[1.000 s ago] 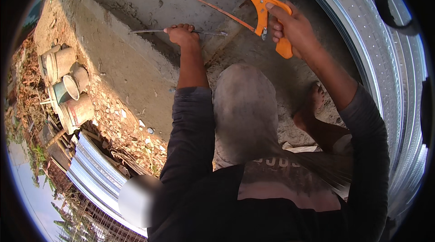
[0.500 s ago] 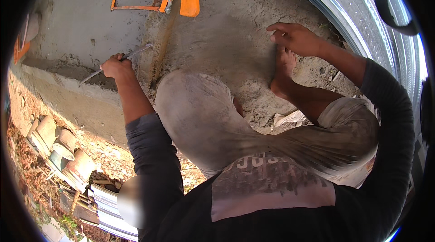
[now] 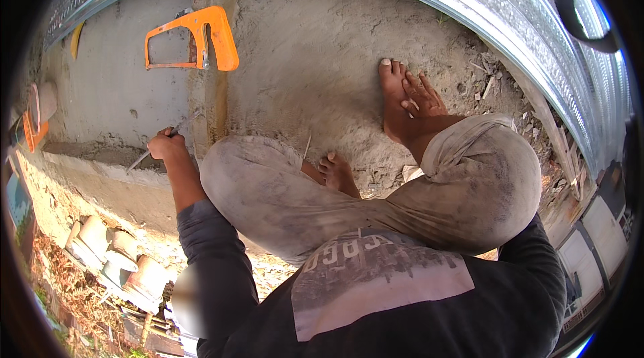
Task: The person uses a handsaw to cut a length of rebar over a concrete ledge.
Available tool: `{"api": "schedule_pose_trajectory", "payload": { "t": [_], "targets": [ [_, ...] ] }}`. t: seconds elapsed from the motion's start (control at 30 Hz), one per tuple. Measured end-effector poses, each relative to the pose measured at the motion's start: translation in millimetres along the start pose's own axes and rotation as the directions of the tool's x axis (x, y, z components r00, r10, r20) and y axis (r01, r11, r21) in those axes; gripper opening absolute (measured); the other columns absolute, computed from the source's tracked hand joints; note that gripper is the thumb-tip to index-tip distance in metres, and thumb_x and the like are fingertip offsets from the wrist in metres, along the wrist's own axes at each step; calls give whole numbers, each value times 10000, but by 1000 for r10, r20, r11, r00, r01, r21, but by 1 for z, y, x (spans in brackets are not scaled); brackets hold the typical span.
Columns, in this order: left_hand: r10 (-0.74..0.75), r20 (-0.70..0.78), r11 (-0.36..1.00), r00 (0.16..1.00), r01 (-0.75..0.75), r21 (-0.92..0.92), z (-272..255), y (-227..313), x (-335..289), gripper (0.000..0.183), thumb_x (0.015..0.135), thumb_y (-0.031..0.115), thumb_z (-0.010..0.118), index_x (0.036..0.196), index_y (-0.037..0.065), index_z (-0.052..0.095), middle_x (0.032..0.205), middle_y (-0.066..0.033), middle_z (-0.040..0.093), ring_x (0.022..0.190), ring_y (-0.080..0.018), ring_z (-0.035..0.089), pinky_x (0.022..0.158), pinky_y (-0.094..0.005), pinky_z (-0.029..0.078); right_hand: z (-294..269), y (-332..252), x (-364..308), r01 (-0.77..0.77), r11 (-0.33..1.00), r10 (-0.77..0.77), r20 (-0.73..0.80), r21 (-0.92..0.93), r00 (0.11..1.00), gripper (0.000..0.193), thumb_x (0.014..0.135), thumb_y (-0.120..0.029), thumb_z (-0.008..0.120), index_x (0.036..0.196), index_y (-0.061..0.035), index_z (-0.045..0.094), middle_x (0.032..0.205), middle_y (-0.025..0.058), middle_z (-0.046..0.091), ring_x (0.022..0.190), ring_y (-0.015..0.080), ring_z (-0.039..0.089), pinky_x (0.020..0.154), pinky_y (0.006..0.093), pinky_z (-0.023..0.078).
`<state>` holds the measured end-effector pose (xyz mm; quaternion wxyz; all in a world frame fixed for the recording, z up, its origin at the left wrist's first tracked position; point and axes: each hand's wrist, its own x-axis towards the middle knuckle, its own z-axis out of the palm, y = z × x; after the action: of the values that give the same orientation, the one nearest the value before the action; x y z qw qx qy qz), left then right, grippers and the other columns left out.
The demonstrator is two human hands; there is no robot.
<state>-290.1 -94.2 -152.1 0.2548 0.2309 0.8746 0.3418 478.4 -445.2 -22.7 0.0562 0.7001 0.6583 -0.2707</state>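
My left hand (image 3: 165, 145) is closed around a thin grey rod (image 3: 138, 161), which sticks out on both sides of the fist above the edge of the grey cement surface (image 3: 100, 100). What kind of rod it is, I cannot make out. Beyond that hand lies an orange-framed hacksaw (image 3: 223, 39), touched by neither hand. My right hand (image 3: 424, 98) rests by my bare foot (image 3: 394, 100), its fingers spread near the toes. The right forearm is mostly hidden behind my bent knee.
Corrugated metal sheeting (image 3: 537, 43) curves along the far and right sides. A wooden plank (image 3: 547, 123) lies beside it. Stained buckets (image 3: 146, 281) stand on the leafy ground at the lower left. Another orange-handled tool (image 3: 33, 131) sits at the far left.
The view has shifted, showing more metal sheeting at the far side. My right hand has dropped from above the foot to beside its toes. The left hand still holds the rod.
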Motion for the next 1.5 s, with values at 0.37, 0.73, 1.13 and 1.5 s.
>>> {"api": "schedule_pose_trajectory", "payload": {
  "t": [0.37, 0.73, 1.13, 1.5],
  "targets": [
    [58, -25, 952, 998, -48, 301, -31, 54, -70, 152, 928, 44, 613, 854, -67, 687, 898, -97, 761, 730, -134, 679, 627, -306, 569, 9, -26, 41, -92, 975, 138, -224, 204, 965, 543, 1008, -379, 579, 1458, -76, 534, 1569, 143, 477, 1514, 306, 353, 1205, 453, 319],
    [-549, 44, 572, 834, 414, -708, 29, 137, -230, 619, 1081, 547, 300, 1064, -14, 560, 954, -192, 676, 663, -273, 517, 597, -400, 447, -218, -145, 158, 191, 879, -272, 129, 437, 954, 494, 1009, -475, 619, 1227, -35, 666, 1025, 146, 740, 889, 220, 729, 794, 391, 577],
    [-447, 258, 144, 856, 353, -924, 9, 129, -213, 253, 1090, 291, 365, 1167, 85, 490, 879, -44, 514, 647, -183, 432, 643, -438, 456, -135, -290, 274, -188, -24, -57, 186, 982, 981, 284, 1055, -238, 606, 1206, 1, 613, 993, 75, 680, 850, 140, 638, 760, 276, 551],
    [-361, 225, 134, 905, 289, -948, -10, 112, -191, 418, 1099, 493, 329, 867, 151, 397, 677, 21, 295, 527, -142, 240, 480, -317, 234, -148, -342, 229, 19, 281, -101, 10, 960, 995, 275, 1057, -325, 609, 991, -58, 599, 754, 10, 553, 634, 107, 533, 581, 261, 455]
  ]
}}
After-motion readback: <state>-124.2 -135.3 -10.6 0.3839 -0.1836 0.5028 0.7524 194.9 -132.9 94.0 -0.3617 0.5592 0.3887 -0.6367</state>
